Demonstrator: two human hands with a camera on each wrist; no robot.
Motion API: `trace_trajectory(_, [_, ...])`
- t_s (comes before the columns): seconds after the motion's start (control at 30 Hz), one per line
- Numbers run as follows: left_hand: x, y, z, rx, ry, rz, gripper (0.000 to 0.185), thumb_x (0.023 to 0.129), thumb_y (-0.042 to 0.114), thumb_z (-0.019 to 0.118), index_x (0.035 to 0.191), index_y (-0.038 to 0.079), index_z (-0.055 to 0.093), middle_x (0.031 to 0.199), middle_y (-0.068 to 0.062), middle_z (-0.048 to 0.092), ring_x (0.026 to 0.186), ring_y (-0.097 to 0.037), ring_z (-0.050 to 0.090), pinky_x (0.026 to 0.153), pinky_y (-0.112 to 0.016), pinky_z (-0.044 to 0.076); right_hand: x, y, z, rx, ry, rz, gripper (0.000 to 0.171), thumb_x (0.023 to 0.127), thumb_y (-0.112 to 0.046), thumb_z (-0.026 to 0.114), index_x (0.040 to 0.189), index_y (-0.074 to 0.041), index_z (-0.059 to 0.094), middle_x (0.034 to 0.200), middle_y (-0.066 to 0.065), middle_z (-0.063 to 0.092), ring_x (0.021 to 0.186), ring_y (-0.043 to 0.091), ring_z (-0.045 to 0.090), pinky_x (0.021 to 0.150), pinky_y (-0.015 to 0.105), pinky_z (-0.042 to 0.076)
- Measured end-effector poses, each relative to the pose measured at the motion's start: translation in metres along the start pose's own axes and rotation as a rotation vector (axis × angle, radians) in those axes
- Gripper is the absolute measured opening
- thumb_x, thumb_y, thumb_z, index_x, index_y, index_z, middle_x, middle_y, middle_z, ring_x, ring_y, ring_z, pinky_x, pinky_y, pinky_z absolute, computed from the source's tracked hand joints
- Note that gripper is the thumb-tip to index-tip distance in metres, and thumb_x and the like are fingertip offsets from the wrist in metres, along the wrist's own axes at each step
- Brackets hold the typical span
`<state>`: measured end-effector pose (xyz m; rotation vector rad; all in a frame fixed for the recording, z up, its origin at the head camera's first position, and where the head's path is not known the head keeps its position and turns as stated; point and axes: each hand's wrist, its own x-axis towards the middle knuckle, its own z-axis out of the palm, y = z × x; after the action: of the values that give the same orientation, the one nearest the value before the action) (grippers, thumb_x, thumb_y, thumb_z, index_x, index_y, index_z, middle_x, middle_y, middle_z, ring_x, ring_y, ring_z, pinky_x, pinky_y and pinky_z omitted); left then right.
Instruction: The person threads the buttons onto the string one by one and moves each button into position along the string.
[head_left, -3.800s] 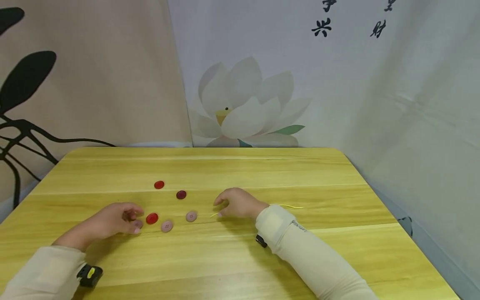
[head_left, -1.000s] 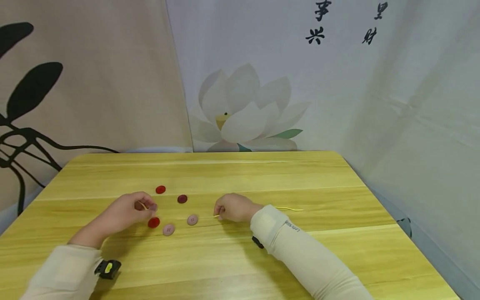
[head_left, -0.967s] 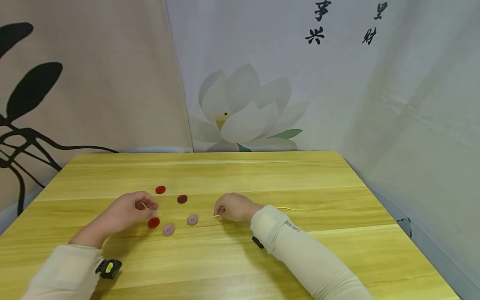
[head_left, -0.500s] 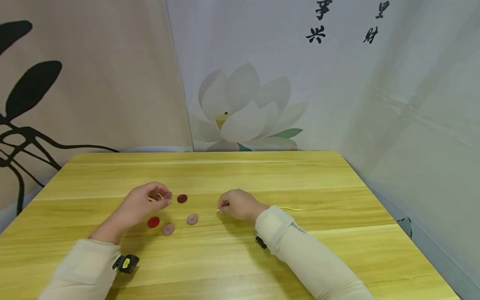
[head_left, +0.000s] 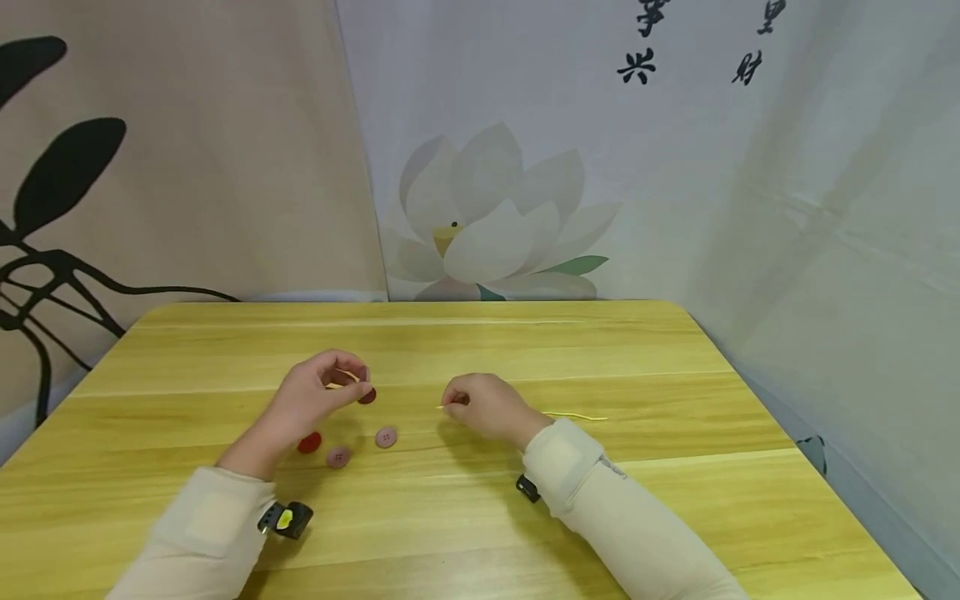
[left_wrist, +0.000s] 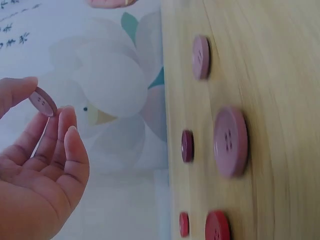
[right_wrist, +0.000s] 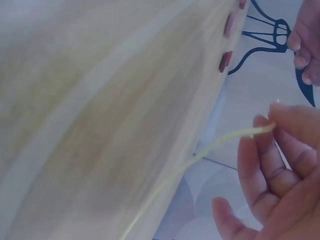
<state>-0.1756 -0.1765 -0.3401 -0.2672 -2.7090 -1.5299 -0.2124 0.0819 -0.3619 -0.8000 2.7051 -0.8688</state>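
My left hand (head_left: 315, 392) pinches a mauve button (left_wrist: 43, 102) on its edge between thumb and fingertip, raised above the table. In the head view that hand overlaps a dark red button (head_left: 367, 396) lying on the wood. To the right, my right hand (head_left: 487, 404) pinches a thin yellow string (right_wrist: 215, 145) near one end, with a short tip sticking out past the fingertips. The rest of the string trails down behind the hand onto the table. A gap lies between the two hands.
Two mauve buttons, one nearer (head_left: 338, 457) and another farther right (head_left: 386, 437), lie flat on the wooden table (head_left: 480, 533). A bright red button (head_left: 310, 442) is beside them; a smaller-looking red one (left_wrist: 184, 224) shows in the left wrist view. A printed curtain (head_left: 495, 150) hangs behind.
My left hand has picked up the mauve button from the left and carried it rightward and away. My right hand has taken the string's end and lifted it slightly.
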Motion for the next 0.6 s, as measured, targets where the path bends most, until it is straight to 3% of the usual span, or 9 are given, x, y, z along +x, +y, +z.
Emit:
trace_trajectory(0.3, [0.001,0.008,0.014,-0.180,-0.011,-0.072,0.037,0.094,0.023,0.065,0.121,-0.001,0.057,0.107,-0.011,0.065,0.096,-0.027,0.062,0.089,-0.038,0.046,-0.013,-0.003,-0.002,0.073,0.081,-0.003,0.012,0.095,-0.019,0.062,0.099,-0.010,0.070,0.089,-0.007,0.064,0.084,0.011,0.057,0.075,0.029,0.048])
trace_trajectory(0.6, [0.005,0.014,0.031,-0.215,-0.033,-0.075,0.034,0.093,0.022,0.065,0.121,0.003,0.059,0.114,-0.011,0.063,0.097,-0.019,0.059,0.085,-0.036,0.050,-0.022,-0.007,-0.006,0.124,0.155,0.001,0.013,0.095,-0.018,0.063,0.101,-0.009,0.070,0.093,-0.005,0.064,0.085,0.015,0.057,0.075,0.030,0.048])
